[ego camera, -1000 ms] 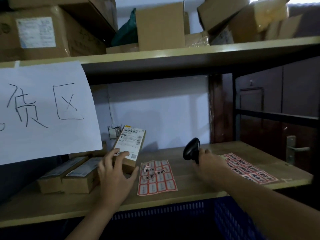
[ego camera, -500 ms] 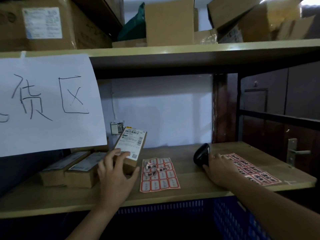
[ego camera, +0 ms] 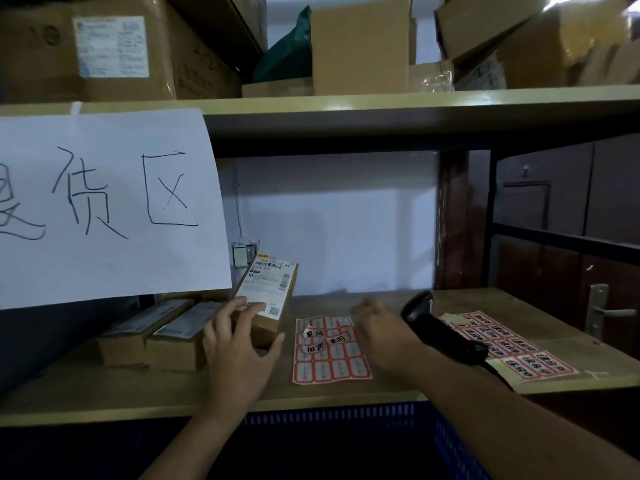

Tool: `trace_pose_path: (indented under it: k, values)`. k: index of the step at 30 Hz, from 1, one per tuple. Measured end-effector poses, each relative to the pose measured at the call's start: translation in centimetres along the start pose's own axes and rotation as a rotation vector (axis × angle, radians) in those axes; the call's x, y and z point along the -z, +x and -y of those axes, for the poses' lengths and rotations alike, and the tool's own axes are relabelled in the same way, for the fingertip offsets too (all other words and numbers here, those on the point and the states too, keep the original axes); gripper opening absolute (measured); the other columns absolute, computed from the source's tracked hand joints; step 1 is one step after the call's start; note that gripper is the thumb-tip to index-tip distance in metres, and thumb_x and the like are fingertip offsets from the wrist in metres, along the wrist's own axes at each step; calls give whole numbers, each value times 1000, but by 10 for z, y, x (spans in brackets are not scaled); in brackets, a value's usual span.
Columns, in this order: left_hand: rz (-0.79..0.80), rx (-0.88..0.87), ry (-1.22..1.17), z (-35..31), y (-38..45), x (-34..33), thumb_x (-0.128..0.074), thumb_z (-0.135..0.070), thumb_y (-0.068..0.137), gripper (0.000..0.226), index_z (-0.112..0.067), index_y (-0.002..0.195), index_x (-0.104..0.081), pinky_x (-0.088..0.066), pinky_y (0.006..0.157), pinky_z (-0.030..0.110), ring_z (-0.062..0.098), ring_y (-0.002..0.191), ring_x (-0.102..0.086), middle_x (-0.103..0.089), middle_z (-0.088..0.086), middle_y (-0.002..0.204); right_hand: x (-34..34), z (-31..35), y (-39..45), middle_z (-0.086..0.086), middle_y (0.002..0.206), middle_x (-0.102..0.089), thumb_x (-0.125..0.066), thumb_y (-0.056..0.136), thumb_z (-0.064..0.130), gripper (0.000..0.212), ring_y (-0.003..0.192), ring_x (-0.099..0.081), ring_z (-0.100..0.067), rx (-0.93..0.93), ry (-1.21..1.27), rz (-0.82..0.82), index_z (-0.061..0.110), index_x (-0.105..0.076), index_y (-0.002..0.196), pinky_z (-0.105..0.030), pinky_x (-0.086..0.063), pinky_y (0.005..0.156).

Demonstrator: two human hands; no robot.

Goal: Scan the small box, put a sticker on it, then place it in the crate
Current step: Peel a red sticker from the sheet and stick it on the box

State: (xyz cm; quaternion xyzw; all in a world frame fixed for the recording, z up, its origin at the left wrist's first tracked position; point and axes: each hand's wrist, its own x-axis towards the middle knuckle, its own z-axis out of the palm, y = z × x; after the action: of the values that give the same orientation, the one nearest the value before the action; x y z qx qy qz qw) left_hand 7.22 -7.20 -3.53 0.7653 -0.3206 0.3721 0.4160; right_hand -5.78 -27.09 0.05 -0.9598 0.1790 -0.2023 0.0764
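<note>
The small box (ego camera: pixel 266 299) is propped on edge on the wooden shelf (ego camera: pixel 381 299), tilted back so that its white shipping label faces up and forward, presumably to keep the barcodes readable and the face free for a sticker. It is steadied by the left hand (ego camera: pixel 239 344), whose fingers are spread over the lower part of the label while the thumb (ego camera: pixel 273 344) is hooked under the near right corner; the hold is light rather than a firm clamp. The barcode scanner (ego camera: pixel 440 327) is laid on the shelf to the right, partly across a second sheet of red stickers (ego camera: pixel 512 344), within easy reach. The right hand (ego camera: pixel 377 330) is empty, loosely curled, and is held over the right edge of the nearer sticker sheet (ego camera: pixel 329 348), which lies flat between the two hands; a label is probably about to be peeled. Both forearms are extended forward over the blue crate (ego camera: pixel 346 414), set just below the shelf edge, so that the box can be dropped straight in afterwards.
</note>
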Motion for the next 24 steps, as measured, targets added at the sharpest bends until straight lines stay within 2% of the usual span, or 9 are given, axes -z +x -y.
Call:
trace_pose_path:
  k: [1,4,8,11,14,18,24]
  values:
    - [-27,39,6,9,2,3,-84,-33,66,57,-24,116,-59,-40,97,50,27,119,-35,-42,2,133,-7,16,12,-9,151,-35,-50,97,24,44,124,-52,-29,45,13,40,19,-44,141,-44,-48,103]
    - [-66,72,39,18,-1,4,-86,-30,63,58,-24,115,-60,-41,92,50,28,115,-36,-44,3,131,-24,40,28,-6,161,-22,-53,95,19,56,141,-34,-32,93,-66,136,23,-36,149,-47,-35,113]
    - [-35,46,46,10,-6,0,-86,-33,63,61,-25,116,-59,-41,92,49,28,114,-37,-46,3,131,-39,36,34,-9,158,-31,-50,97,26,54,142,-30,-32,33,-104,231,22,-38,149,-47,-28,114]
    - [-42,9,45,9,-5,-1,-86,-34,62,61,-26,116,-58,-42,90,49,27,113,-38,-46,2,130,-45,34,37,-12,147,-47,-48,98,32,47,136,-40,-30,-11,-65,240,21,-47,143,-46,-34,113]
    - [-41,3,61,11,-7,-1,-85,-36,62,62,-25,117,-57,-41,91,48,27,113,-38,-46,2,130,-47,34,37,-11,129,-61,-47,97,33,37,118,-57,-24,-49,10,195,17,-57,129,-43,-50,100]
    - [-31,4,61,10,-7,-1,-84,-36,63,62,-26,117,-57,-41,92,48,26,115,-37,-46,2,131,-46,33,35,-11,122,-63,-48,97,31,34,110,-62,-25,-68,55,155,11,-54,123,-41,-54,93]
    - [-22,15,48,9,-8,0,-83,-37,65,60,-27,118,-57,-44,92,49,24,117,-34,-44,1,133,-49,32,34,-12,117,-64,-49,97,28,28,100,-65,-23,-72,110,115,12,-45,120,-38,-58,83]
